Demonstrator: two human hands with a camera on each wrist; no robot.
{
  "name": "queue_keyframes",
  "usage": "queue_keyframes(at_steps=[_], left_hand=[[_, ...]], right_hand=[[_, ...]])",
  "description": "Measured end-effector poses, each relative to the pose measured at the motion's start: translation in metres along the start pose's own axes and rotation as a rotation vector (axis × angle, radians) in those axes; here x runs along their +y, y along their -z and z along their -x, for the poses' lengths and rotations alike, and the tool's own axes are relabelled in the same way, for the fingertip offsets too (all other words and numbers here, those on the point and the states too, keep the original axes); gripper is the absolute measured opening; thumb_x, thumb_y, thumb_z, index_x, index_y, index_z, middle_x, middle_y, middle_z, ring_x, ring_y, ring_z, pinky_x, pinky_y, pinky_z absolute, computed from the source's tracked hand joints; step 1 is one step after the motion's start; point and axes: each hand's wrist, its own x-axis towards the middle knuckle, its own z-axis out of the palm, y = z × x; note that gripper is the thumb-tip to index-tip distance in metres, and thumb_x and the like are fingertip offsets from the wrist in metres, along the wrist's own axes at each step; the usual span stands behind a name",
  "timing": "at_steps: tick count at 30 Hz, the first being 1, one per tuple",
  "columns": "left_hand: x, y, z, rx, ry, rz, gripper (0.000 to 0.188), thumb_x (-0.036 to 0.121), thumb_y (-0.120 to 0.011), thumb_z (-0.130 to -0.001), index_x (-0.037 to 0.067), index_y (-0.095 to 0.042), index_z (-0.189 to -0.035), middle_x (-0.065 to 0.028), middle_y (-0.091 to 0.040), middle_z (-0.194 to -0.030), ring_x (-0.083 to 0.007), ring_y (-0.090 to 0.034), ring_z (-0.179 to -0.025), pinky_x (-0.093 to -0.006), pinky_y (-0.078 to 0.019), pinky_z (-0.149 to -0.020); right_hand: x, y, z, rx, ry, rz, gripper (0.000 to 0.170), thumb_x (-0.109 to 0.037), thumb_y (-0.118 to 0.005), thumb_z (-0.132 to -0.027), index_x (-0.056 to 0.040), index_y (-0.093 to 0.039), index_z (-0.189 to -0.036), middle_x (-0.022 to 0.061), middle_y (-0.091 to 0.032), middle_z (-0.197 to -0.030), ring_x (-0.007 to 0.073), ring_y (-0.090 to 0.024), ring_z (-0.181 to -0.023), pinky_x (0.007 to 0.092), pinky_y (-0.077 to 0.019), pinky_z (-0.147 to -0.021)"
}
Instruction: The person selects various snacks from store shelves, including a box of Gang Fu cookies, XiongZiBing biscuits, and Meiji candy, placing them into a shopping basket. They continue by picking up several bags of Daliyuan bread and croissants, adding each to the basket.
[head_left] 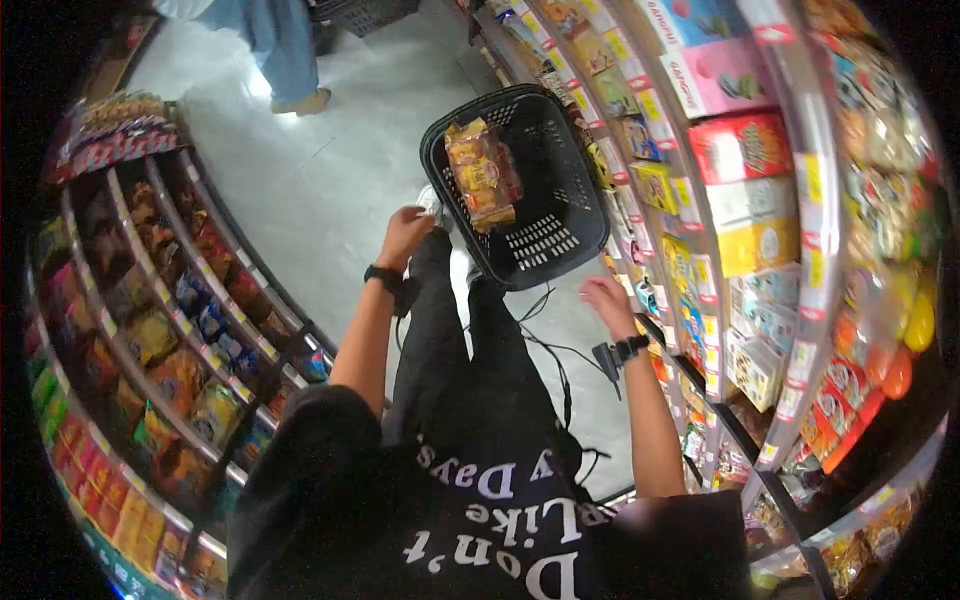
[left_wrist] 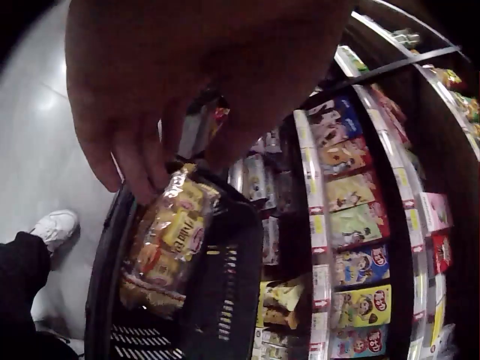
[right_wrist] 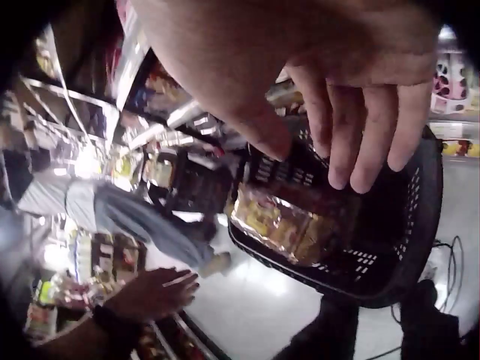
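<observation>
A black shopping basket [head_left: 545, 215] stands in front of the person's legs, beside the right-hand shelves. Inside it, toward its left side, lies a clear plastic pack of yellow-wrapped snacks [head_left: 480, 180]. A second, reddish pack is partly hidden under it. The left hand [head_left: 405, 235] hangs to the left of the basket, fingers loosely bent around nothing. Off the basket's near right corner is the right hand [head_left: 607, 300], its fingers relaxed and apart from the basket. In the right wrist view, the spread fingers [right_wrist: 349, 142] overlap the basket and hold nothing.
Tiered shelves of boxed and bagged sweets [head_left: 740, 170] line the right. Lower racks of packaged snacks [head_left: 150, 340] run along the left. A person in blue trousers [head_left: 285, 50] stands ahead, near another dark basket [head_left: 365, 12]. Black cables [head_left: 560, 370] hang by the legs.
</observation>
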Motion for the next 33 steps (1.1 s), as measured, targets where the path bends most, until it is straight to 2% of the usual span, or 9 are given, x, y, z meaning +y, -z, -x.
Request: queue_keyframes(at_steps=[3, 10, 12, 15, 19, 23, 27, 30, 33], left_hand=[[-0.014, 0.012, -0.026, -0.029, 0.102, 0.030, 0.050, 0.021, -0.064, -0.092, -0.005, -0.052, -0.133, -0.0094, -0.069, -0.108, -0.0162, -0.065, -0.098, -0.0294, -0.0494, -0.083], [-0.075, -0.007, -0.132, -0.078, -0.068, -0.152, 0.034, 0.022, -0.075, -0.082, -0.005, -0.056, -0.090, -0.0135, -0.063, -0.082, -0.0192, -0.060, -0.080, -0.0336, -0.0490, -0.071], [-0.081, -0.017, -0.151, 0.006, -0.054, -0.248, 0.041, 0.027, -0.077, -0.080, -0.007, -0.056, -0.089, -0.0166, -0.062, -0.082, -0.0236, -0.060, -0.078, -0.0374, -0.0491, -0.072], [-0.106, -0.022, -0.186, -0.063, -0.025, -0.287, 0.038, 0.017, -0.074, -0.088, -0.009, -0.060, -0.111, -0.0129, -0.069, -0.100, -0.0170, -0.062, -0.091, -0.0322, -0.0510, -0.080], [-0.078, -0.031, -0.167, 0.032, -0.171, -0.351, 0.044, 0.021, -0.076, -0.085, -0.008, -0.059, -0.114, -0.0200, -0.069, -0.105, -0.0231, -0.066, -0.095, -0.0354, -0.0526, -0.083], [-0.034, -0.029, -0.142, -0.103, 0.011, -0.280, 0.047, 0.021, -0.075, -0.086, -0.008, -0.056, -0.119, -0.0221, -0.066, -0.113, -0.0251, -0.065, -0.100, -0.0362, -0.0519, -0.087], [-0.100, -0.028, -0.165, -0.227, -0.150, -0.135, 0.073, 0.034, -0.074, -0.086, -0.008, -0.044, -0.138, -0.0279, -0.049, -0.125, -0.0285, -0.065, -0.091, -0.0344, -0.0540, -0.082], [-0.042, -0.019, -0.143, -0.291, 0.061, -0.182, 0.062, 0.031, -0.072, -0.088, -0.005, -0.051, -0.134, -0.0241, -0.048, -0.127, -0.0289, -0.064, -0.093, -0.0352, -0.0531, -0.083], [-0.037, -0.022, -0.125, -0.236, 0.083, -0.105, 0.055, 0.028, -0.073, -0.088, -0.007, -0.057, -0.127, -0.0178, -0.061, -0.117, -0.0232, -0.064, -0.097, -0.0331, -0.0513, -0.086]], right_hand=[[0.015, -0.057, -0.083, -0.066, 0.046, 0.231, 0.035, -0.019, -0.072, -0.089, 0.0041, -0.063, -0.113, 0.0117, -0.071, -0.096, 0.0189, -0.067, -0.091, 0.0306, -0.0525, -0.082], [0.005, -0.173, -0.234, 0.033, 0.055, 0.342, 0.090, -0.030, -0.082, -0.076, 0.0034, -0.035, -0.146, 0.0249, -0.048, -0.142, 0.0351, -0.047, -0.133, 0.0387, -0.0382, -0.110], [0.009, -0.194, -0.267, 0.177, 0.267, 0.507, 0.091, -0.028, -0.084, -0.075, 0.0031, -0.035, -0.145, 0.0218, -0.051, -0.139, 0.0309, -0.052, -0.125, 0.0373, -0.0422, -0.105], [0.024, -0.222, -0.303, 0.165, 0.015, 0.541, 0.096, -0.036, -0.087, -0.069, 0.0027, -0.036, -0.141, 0.0224, -0.052, -0.137, 0.0333, -0.052, -0.126, 0.0382, -0.0421, -0.105], [-0.003, -0.229, -0.282, 0.133, 0.029, 0.296, 0.083, -0.031, -0.089, -0.068, 0.0024, -0.044, -0.129, 0.0231, -0.055, -0.131, 0.0341, -0.058, -0.118, 0.0389, -0.0468, -0.098], [-0.009, -0.228, -0.259, 0.287, 0.218, 0.614, 0.070, -0.028, -0.092, -0.063, -0.0008, -0.049, -0.111, 0.0218, -0.056, -0.119, 0.0392, -0.053, -0.115, 0.0448, -0.0436, -0.099], [0.013, -0.228, -0.257, 0.475, 0.626, 0.745, 0.064, -0.021, -0.091, -0.062, -0.0029, -0.047, -0.104, 0.0230, -0.056, -0.118, 0.0410, -0.054, -0.112, 0.0471, -0.0453, -0.090], [0.015, -0.230, -0.246, 0.334, 0.300, 0.612, 0.063, -0.019, -0.090, -0.062, -0.0036, -0.047, -0.106, 0.0216, -0.058, -0.113, 0.0395, -0.057, -0.107, 0.0461, -0.0471, -0.087], [0.025, -0.235, -0.223, 0.443, 0.381, 0.506, 0.055, -0.012, -0.085, -0.064, -0.0016, -0.049, -0.105, 0.0207, -0.058, -0.100, 0.0430, -0.055, -0.099, 0.0487, -0.0440, -0.083]])
